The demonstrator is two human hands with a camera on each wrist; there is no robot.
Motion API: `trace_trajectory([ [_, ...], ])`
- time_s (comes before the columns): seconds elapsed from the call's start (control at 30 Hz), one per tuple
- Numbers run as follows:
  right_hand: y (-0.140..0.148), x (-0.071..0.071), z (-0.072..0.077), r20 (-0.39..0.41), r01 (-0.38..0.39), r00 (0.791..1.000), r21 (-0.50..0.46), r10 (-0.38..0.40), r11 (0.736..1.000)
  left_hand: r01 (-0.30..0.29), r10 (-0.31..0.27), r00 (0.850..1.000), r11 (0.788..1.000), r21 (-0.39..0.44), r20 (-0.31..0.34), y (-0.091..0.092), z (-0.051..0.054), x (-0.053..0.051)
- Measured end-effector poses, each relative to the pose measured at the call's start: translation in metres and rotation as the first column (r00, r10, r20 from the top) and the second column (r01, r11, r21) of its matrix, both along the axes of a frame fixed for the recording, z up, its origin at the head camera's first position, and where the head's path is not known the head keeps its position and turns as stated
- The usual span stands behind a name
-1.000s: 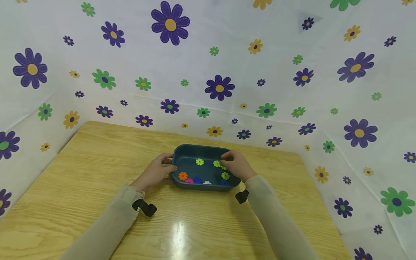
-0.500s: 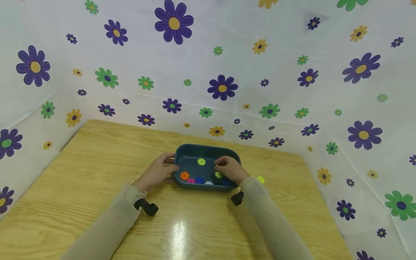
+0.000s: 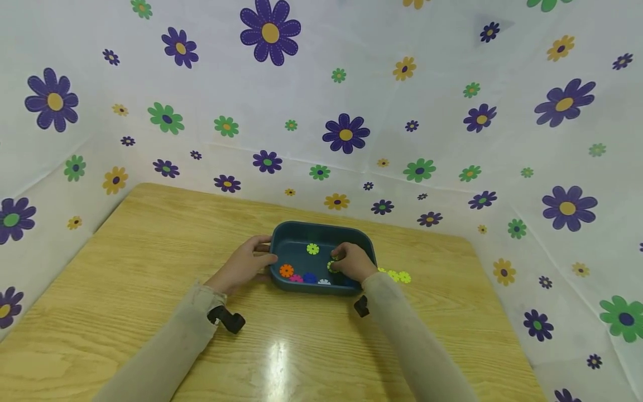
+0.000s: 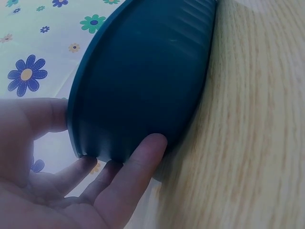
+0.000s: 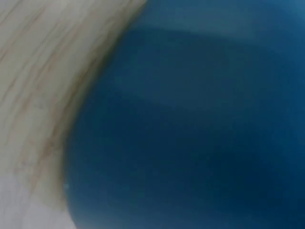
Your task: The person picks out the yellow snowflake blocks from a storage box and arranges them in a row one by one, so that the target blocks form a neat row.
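A dark teal plastic tray (image 3: pixel 296 254) sits on the wooden table. My left hand (image 3: pixel 244 266) grips its left end, thumb over the rim and fingers outside; in the left wrist view the fingers touch the tray wall (image 4: pixel 138 81). Inside the tray's right half, my right hand (image 3: pixel 354 262) pinches a yellow-green snowflake disc (image 3: pixel 331 267) between thumb and fingers. Another yellow-green piece shows between the fingertips, partly hidden. Elsewhere in the tray lie a yellow-green disc (image 3: pixel 313 249), an orange disc (image 3: pixel 287 271), a pink disc (image 3: pixel 296 278), a blue disc (image 3: pixel 309 277) and a white disc (image 3: pixel 324 282).
Several yellow-green discs (image 3: pixel 404 277) lie on the table right of the tray, partly behind the right sleeve (image 3: pixel 402 324). A flower-printed sheet (image 3: pixel 301 100) hangs behind the table (image 3: pixel 166 234). The right wrist view shows only the blurred tray wall (image 5: pixel 190 119) and table.
My right hand has moved left and lower in the tray, and the disc at its thumb has shifted left. Discs right of the tray have come into view. My left hand keeps its grip.
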State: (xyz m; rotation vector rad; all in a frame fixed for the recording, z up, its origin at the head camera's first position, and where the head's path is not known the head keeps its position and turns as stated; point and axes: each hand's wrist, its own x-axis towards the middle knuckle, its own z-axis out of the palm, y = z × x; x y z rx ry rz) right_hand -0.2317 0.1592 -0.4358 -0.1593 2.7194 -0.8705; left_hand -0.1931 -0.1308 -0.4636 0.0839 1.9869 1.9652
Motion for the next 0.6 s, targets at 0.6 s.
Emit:
trace_trajectory([
  [0.6,-0.0073,-0.0017,-0.0065,-0.014,-0.105,0.994,0.038,0.105,0.994,0.004,-0.004,1.0,1.0,-0.006,-0.007,0.0018,0.0012,0.0016],
])
